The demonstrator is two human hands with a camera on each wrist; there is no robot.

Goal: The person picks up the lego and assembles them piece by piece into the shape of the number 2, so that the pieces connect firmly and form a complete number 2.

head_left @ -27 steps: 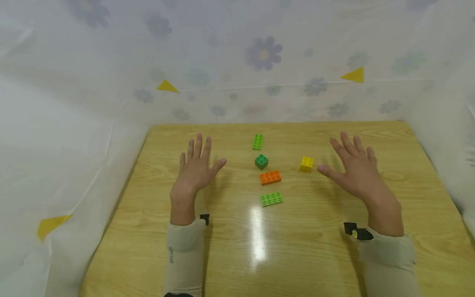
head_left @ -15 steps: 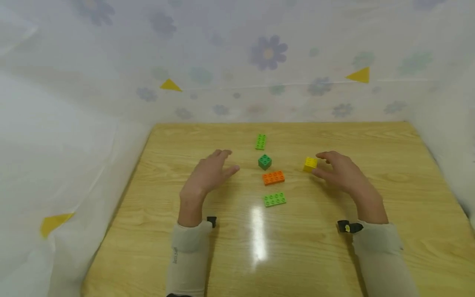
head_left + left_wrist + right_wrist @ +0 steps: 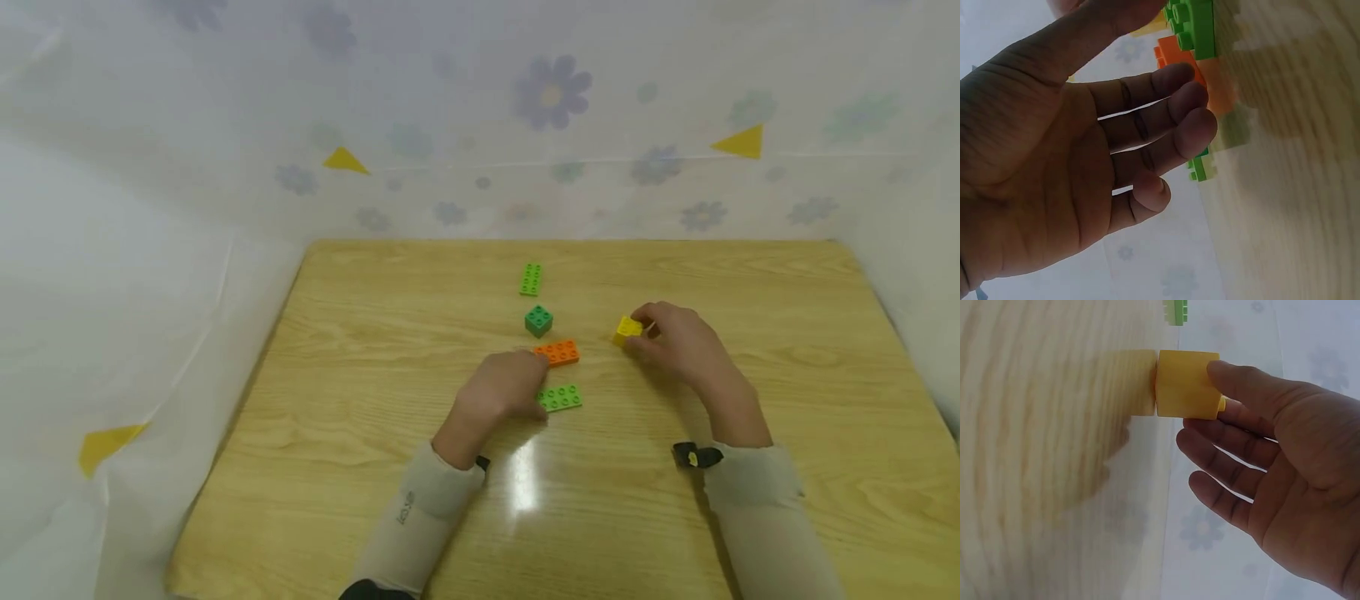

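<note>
My right hand [image 3: 682,342] pinches a yellow toy brick [image 3: 627,330] between thumb and fingers; in the right wrist view the yellow brick [image 3: 1186,384] sits on the wood, the thumb on its near face. At the centre, my left hand [image 3: 502,387] reaches over the left end of a flat light green brick [image 3: 562,398], its thumb low beside it. Its fingertips overlap an orange brick [image 3: 562,352] in the head view. Seen from the left wrist, the fingers [image 3: 1191,134] are loosely bent, with the green brick [image 3: 1200,28] near the thumb tip.
A dark green square brick [image 3: 538,320] stands behind the orange one, and another light green brick [image 3: 531,279] lies farther back. All rest on a wood-grain table [image 3: 390,300]. Pale flowered sheeting [image 3: 450,125] with yellow triangles rises behind and at the sides.
My left hand has swung right and nearer, from beside the bricks to the light green one. My right hand has come in from the right, closing its fingers on the yellow brick.
</note>
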